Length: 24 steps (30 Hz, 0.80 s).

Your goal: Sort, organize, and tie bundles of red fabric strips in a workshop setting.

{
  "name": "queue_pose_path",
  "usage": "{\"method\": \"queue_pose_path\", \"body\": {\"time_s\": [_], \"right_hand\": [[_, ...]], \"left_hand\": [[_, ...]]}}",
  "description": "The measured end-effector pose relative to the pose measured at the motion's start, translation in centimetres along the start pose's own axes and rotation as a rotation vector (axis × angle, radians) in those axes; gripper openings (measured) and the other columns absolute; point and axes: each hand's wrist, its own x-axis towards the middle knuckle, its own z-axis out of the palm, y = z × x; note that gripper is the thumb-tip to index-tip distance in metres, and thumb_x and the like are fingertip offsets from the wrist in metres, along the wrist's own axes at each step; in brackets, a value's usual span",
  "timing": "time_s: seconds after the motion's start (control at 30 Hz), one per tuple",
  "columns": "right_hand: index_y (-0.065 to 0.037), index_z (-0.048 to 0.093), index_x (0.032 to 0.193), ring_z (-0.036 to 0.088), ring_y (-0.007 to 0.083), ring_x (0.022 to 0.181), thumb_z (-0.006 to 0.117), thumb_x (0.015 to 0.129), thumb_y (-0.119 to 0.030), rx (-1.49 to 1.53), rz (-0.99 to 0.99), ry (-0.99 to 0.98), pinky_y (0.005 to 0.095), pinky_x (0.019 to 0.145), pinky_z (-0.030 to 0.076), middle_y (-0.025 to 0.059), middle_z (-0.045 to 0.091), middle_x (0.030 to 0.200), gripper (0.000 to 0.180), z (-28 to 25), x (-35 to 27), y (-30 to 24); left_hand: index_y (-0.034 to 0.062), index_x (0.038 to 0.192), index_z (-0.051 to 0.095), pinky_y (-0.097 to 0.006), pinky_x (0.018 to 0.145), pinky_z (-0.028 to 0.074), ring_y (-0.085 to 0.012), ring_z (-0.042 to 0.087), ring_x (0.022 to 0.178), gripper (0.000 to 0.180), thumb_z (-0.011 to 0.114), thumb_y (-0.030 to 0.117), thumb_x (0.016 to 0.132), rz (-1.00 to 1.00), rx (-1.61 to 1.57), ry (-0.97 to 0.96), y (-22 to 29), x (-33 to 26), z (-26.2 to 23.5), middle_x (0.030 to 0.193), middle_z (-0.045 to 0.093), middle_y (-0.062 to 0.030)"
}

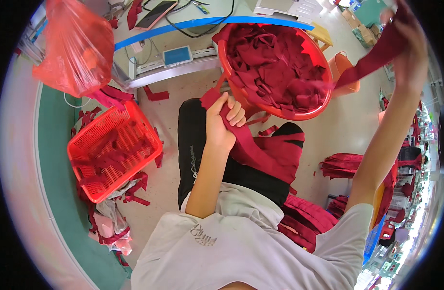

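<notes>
My left hand (221,124) is closed around a dark red fabric strip (251,149) above my lap. One end pokes out past the fingers, and the rest runs down over my thigh. Raised far out at the upper right, my right hand (410,55) grips another dark red fabric strip (367,65). That strip slants down to the left toward a large red tub (299,116); its lower end is blurred. A heap of dark red fabric pieces (275,65) fills the tub, which stands in front of me.
A red plastic basket (157,145) with a few fabric scraps sits at left. Above it hangs a red plastic bag (79,50). A blue-edged table (202,21) carries a phone (156,13) and cables. Bundled red fabric (306,217) lies by my right side.
</notes>
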Motion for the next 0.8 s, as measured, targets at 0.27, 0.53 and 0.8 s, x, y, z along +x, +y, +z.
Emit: {"method": "queue_pose_path", "body": {"time_s": [0.27, 0.53, 0.8], "right_hand": [[-0.003, 0.067, 0.11, 0.058, 0.0085, 0.072, 0.048, 0.077, 0.01, -0.175, 0.905, -0.761, 0.0224, 0.064, 0.048, 0.0054, 0.067, 0.107, 0.04, 0.9, -17.8, 5.0], [0.0, 0.064, 0.11, 0.061, 0.0107, 0.084, 0.056, 0.094, -0.003, -0.005, 1.137, -0.622, 0.0251, 0.07, 0.049, 0.0044, 0.067, 0.096, 0.018, -1.9, -29.7, 6.4], [-0.001, 0.062, 0.112, 0.054, 0.0044, 0.066, 0.047, 0.093, 0.003, -0.017, 1.105, -0.333, 0.0182, 0.054, 0.043, 0.0042, 0.065, 0.103, 0.025, 1.5, -28.7, 6.7]], "left_hand": [[0.0013, 0.121, 0.057, -0.025, 0.05, 0.031, -0.0092, 0.034, 0.048, 0.038, 0.043, 0.029, 0.1, -0.161, -0.053, 0.097, -3.9, 1.5, -5.1, 0.055, 0.032, 0.0043], [0.0051, 0.103, 0.06, -0.027, 0.047, 0.03, -0.0104, 0.033, 0.044, 0.027, 0.047, 0.028, 0.096, -0.205, -0.084, 0.226, -6.3, 2.8, -7.6, 0.052, 0.035, 0.0032], [0.0118, 0.078, 0.051, -0.029, 0.046, 0.029, -0.0123, 0.033, 0.044, 0.024, 0.047, 0.026, 0.096, -0.301, 0.054, 0.337, -5.9, 3.2, -9.8, 0.052, 0.033, 0.0031]]}}
